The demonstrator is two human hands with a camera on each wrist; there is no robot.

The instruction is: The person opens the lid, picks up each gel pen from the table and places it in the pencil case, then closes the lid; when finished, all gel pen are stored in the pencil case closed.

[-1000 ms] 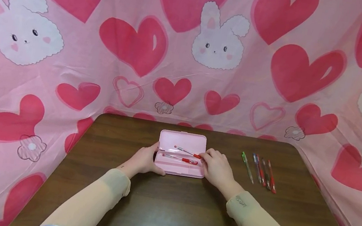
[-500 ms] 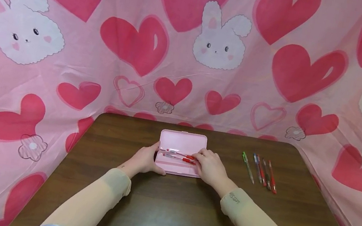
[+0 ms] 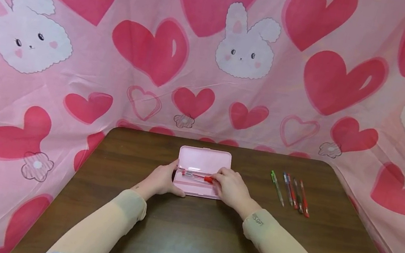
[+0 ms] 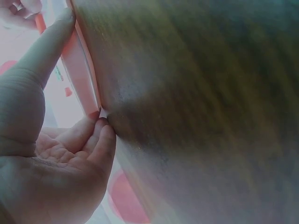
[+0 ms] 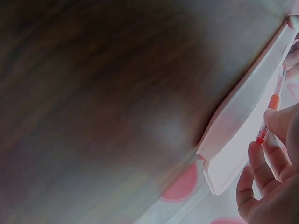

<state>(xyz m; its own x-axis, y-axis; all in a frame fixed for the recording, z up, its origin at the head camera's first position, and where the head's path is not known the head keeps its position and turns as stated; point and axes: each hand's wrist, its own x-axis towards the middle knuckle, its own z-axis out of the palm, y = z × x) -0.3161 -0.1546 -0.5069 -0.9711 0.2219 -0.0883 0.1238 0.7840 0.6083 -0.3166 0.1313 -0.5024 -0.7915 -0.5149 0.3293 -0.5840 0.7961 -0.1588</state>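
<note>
An open pink pencil case (image 3: 204,160) lies on the brown table, its lid tipped back. My left hand (image 3: 160,178) holds the case at its left end; in the left wrist view the thumb lies along the front wall (image 4: 80,70) and the fingertips meet the corner. Over the tray, my right hand (image 3: 233,188) pinches a red-capped clear pen (image 5: 274,101) between thumb and fingers near its red end. That pen points left and lies low over the tray, overlapping a second red pen inside. The right fingers partly hide the tray's right end.
Several pens lie side by side right of the case: a green pen (image 3: 277,187), a blue-capped one (image 3: 287,185), a dark one (image 3: 298,195) and a red one (image 3: 304,199). A pink heart-and-bunny cloth (image 3: 226,103) hangs behind the table (image 3: 184,238).
My right hand has moved left and slightly down with the red pen, bringing it from above the hinge into the tray beside the other red pen. The left hand stays on the case.
</note>
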